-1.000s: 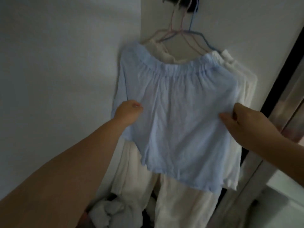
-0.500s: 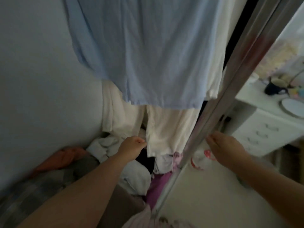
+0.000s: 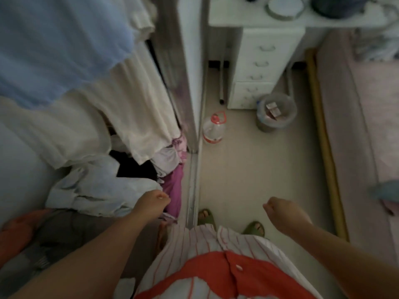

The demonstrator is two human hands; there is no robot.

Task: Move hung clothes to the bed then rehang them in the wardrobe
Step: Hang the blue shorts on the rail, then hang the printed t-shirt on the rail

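Both your hands, left hand (image 3: 153, 201) and right hand (image 3: 282, 214), hang curled and empty; blue top (image 3: 54, 46) and cream garments (image 3: 121, 108) look rehung, task nearly done.

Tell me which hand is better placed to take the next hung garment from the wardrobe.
Probably the left. The left hand is on the wardrobe side, over the clothes pile, below the hanging light blue garment. The right hand is over the floor outside the door rail. Both hold nothing.
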